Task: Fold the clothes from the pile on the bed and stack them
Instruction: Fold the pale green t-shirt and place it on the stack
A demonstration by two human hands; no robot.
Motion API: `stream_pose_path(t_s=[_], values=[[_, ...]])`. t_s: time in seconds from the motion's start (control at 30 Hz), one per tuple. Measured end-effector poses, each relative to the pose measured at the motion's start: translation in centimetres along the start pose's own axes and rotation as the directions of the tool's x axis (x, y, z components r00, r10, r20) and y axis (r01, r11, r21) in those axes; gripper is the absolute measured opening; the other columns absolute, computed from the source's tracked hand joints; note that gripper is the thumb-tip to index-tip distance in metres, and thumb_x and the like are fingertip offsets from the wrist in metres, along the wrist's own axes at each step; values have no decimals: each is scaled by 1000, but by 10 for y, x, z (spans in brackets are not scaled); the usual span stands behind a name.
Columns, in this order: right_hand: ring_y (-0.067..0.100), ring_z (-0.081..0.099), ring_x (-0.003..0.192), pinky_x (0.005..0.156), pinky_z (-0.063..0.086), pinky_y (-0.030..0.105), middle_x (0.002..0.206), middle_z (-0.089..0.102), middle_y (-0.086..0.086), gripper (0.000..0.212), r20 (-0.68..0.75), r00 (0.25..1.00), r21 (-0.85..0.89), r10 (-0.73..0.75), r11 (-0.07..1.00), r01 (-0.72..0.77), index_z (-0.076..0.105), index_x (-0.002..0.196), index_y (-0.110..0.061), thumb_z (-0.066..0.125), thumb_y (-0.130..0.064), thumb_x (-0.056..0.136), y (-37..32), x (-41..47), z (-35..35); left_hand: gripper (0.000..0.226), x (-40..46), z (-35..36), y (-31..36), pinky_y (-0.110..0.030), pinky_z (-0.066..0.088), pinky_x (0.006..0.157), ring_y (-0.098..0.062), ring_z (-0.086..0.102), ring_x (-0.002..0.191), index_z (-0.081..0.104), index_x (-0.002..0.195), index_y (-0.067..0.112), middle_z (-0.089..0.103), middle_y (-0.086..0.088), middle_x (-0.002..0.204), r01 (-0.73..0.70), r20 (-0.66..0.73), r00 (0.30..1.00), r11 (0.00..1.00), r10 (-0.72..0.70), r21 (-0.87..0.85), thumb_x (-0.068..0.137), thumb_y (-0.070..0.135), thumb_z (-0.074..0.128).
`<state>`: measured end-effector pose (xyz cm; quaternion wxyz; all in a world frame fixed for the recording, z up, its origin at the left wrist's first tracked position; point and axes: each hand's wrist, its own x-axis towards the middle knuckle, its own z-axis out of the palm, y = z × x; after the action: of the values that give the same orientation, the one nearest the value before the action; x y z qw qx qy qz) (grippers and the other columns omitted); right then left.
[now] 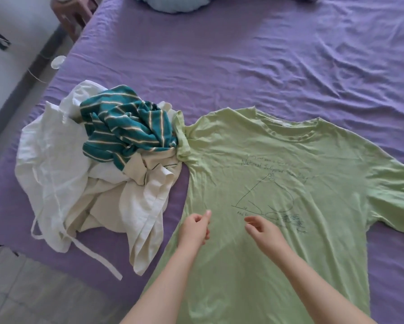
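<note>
A light green T-shirt with a dark line drawing lies spread face up on the purple bed, its left sleeve bunched against the pile. The pile sits to its left: white and cream garments with a teal striped top on them. My left hand hovers over the shirt's lower left part, fingers loosely curled, holding nothing. My right hand hovers beside it over the shirt's middle, fingers bent and apart, holding nothing.
The purple bed sheet stretches wrinkled behind and right of the shirt. A pale blue cushion lies at the far edge. The bed's left edge drops to a tiled floor; a wooden stool stands at upper left.
</note>
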<state>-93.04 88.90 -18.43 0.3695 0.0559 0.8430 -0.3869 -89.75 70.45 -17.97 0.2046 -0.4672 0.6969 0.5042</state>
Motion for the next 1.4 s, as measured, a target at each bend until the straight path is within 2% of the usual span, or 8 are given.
stream_pose_path(t_s=[0.2,0.47,0.6,0.83,1.03,1.17,1.27,1.4], values=[[8,56,91,69,42,15,110,65,0,25,-46,998,-4,-35,999,35,61,118,-16,53,-20,94,-56,63,-11,28,65,-28,72,-35,49,79,-25,63,86,60,80,17,69,-6,87,-74,-113,990,991,87,108,89,42,56],[24,53,115,96,36,28,123,60,10,32,-64,989,-238,-133,965,115,57,125,-10,53,-19,94,-142,158,-5,66,134,-33,144,-37,37,100,-30,46,125,34,135,0,46,-17,138,-10,-240,971,999,2,-36,86,32,65],[23,53,118,98,34,27,125,60,9,31,-124,971,-144,-207,972,188,59,122,-8,55,-14,92,-179,185,5,55,142,-30,150,-38,42,91,-31,50,120,42,124,5,53,-16,129,13,-351,935,988,42,155,83,30,69],[27,55,112,88,42,32,120,60,9,50,-67,986,-5,-153,988,153,46,133,-8,53,-39,93,-261,240,23,22,137,-42,132,-28,43,83,-21,60,103,65,111,20,68,2,107,-156,-315,934,986,165,52,89,18,61],[19,43,64,55,33,30,61,44,-4,21,-138,989,111,-51,992,67,46,67,-15,62,-22,80,-273,247,34,14,126,-43,129,-32,52,64,-17,64,64,65,97,21,67,5,88,-162,-182,977,943,112,-292,93,11,57],[24,46,70,60,24,33,71,49,0,15,-406,898,136,-167,961,241,42,88,-11,51,-21,94,-246,221,13,19,112,-42,127,-27,51,58,-8,63,53,58,84,32,66,12,77,-246,-164,963,948,214,-202,94,18,54],[30,50,73,59,23,31,70,49,-3,15,-559,825,181,-83,959,219,41,95,-11,50,-24,96,-207,202,-8,6,103,-39,129,-23,48,68,-1,62,73,59,87,35,64,18,80,-354,-93,929,932,359,74,92,34,56],[29,49,121,90,37,31,133,52,13,64,-426,903,193,59,981,27,33,140,-8,64,-29,88,-161,192,-18,25,120,-37,146,-25,39,88,-14,56,105,64,114,22,65,5,111,-499,-44,839,798,543,338,95,19,49]])
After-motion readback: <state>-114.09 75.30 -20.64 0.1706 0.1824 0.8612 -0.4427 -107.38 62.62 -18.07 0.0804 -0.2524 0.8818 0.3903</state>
